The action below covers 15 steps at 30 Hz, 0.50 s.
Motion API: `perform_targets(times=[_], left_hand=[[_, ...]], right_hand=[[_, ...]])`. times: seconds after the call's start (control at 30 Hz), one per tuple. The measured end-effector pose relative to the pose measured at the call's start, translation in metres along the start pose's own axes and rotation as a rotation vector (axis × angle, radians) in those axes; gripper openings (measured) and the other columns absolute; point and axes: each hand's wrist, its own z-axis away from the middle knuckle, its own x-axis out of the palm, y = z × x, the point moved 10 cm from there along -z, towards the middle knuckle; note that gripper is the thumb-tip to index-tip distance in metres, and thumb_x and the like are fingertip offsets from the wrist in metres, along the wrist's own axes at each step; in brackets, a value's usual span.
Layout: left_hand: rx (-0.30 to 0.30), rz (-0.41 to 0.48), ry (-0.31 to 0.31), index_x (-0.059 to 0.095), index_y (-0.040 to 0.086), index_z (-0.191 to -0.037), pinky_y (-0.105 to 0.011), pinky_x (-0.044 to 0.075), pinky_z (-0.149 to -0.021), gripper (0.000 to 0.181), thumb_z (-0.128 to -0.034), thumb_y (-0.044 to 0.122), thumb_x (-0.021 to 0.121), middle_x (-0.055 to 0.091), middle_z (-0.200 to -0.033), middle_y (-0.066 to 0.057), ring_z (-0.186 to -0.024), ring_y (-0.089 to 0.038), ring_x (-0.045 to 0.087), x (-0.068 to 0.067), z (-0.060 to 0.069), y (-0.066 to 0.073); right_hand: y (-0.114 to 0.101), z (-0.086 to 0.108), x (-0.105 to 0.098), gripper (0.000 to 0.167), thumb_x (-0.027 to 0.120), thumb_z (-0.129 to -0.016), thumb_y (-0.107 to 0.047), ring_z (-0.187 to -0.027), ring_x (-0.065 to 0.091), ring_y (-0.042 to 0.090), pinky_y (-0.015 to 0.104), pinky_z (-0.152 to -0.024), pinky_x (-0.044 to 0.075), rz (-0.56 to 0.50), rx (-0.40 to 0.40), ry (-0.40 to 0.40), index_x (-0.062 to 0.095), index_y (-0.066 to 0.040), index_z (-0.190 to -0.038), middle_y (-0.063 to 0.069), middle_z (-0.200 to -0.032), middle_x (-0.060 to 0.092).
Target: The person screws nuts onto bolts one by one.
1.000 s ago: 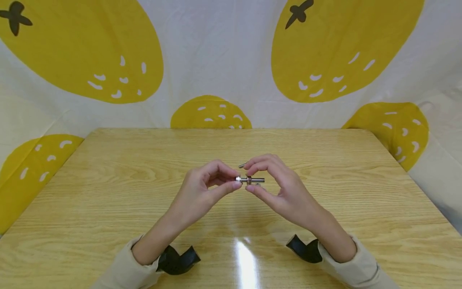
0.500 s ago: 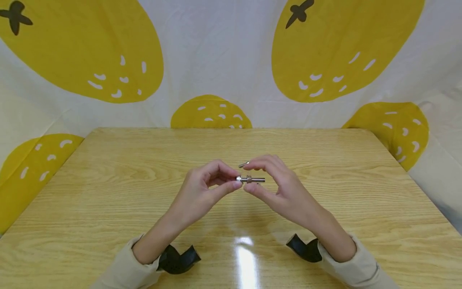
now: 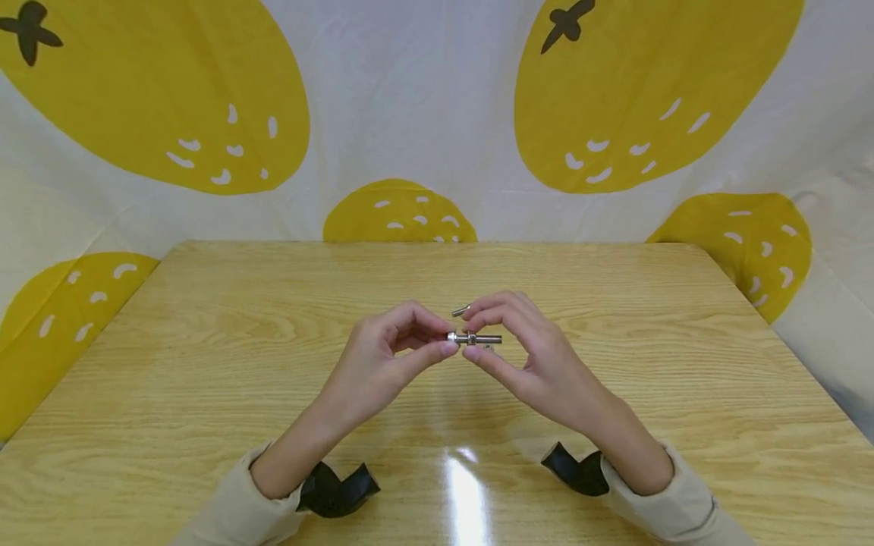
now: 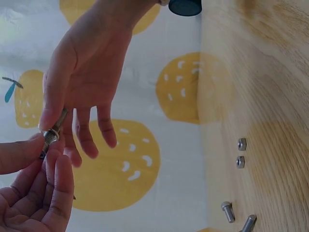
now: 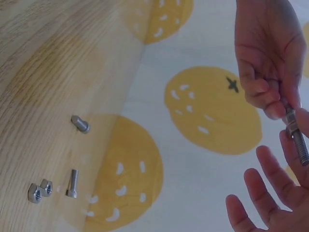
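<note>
Held level above the table is a metal bolt (image 3: 488,339), with a hex nut (image 3: 471,339) threaded partway along its shank. My left hand (image 3: 382,353) pinches the head end between thumb and fingertips. On the nut, the thumb and index finger of my right hand (image 3: 536,353) pinch from both sides. The bolt's threaded end (image 5: 301,149) sticks out past the nut in the right wrist view. Fingertips hide most of the bolt's head. The right hand's other fingers stay loosely extended in the left wrist view.
On the wooden table (image 3: 239,318) lie two loose bolts (image 5: 72,183) and two loose nuts (image 5: 35,193), partly hidden by the right hand in the head view. A patterned cloth (image 3: 410,114) hangs behind the table. Each wrist carries a black mount (image 3: 337,491).
Half a second ago the right thumb and index finger were spread off the nut; now they pinch it again. The left hand keeps its hold on the bolt's head end.
</note>
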Motion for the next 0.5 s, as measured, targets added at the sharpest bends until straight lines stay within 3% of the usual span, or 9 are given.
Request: perform_targets(times=[0.13, 0.23, 0.37, 0.5], left_hand=[[0.002, 0.012, -0.003, 0.064, 0.008, -0.095, -0.029, 0.055, -0.074, 0.011, -0.0849, 0.012, 0.068, 0.068, -0.094, -0.003, -0.080, -0.010, 0.066, 0.001, 0.000, 0.001], [0.006, 0.015, -0.006, 0.064, 0.008, -0.095, -0.028, 0.055, -0.074, 0.011, -0.0848, 0.012, 0.068, 0.069, -0.094, -0.003, -0.080, -0.011, 0.066, 0.001, 0.000, 0.001], [0.000, 0.008, -0.004, 0.064, 0.008, -0.095, -0.028, 0.055, -0.074, 0.011, -0.0849, 0.012, 0.068, 0.068, -0.094, -0.003, -0.080, -0.010, 0.066, 0.001, 0.000, 0.000], [0.002, -0.003, -0.004, 0.064, 0.008, -0.095, -0.029, 0.055, -0.075, 0.011, -0.0853, 0.012, 0.068, 0.068, -0.094, -0.002, -0.080, -0.009, 0.066, 0.001, 0.000, 0.000]], right_hand=[[0.006, 0.001, 0.002, 0.005, 0.059, -0.091, -0.011, -0.108, 0.050, 0.016, 0.031, -0.085, 0.046, 0.011, 0.070, -0.019, 0.064, -0.012, -0.093, 0.002, -0.110, 0.059], [0.012, 0.002, 0.003, 0.015, 0.053, -0.095, -0.016, -0.109, 0.050, 0.014, 0.033, -0.083, 0.046, 0.022, 0.141, -0.038, 0.065, -0.013, -0.087, 0.000, -0.108, 0.060], [0.013, 0.003, 0.003, 0.010, 0.059, -0.092, -0.019, -0.113, 0.048, 0.013, 0.035, -0.091, 0.044, 0.013, 0.173, -0.055, 0.062, -0.014, -0.100, -0.002, -0.114, 0.058], [0.007, 0.001, 0.002, 0.029, 0.069, -0.084, -0.013, -0.115, 0.046, 0.014, 0.033, -0.096, 0.042, 0.001, 0.126, -0.051, 0.057, -0.014, -0.109, 0.000, -0.118, 0.055]])
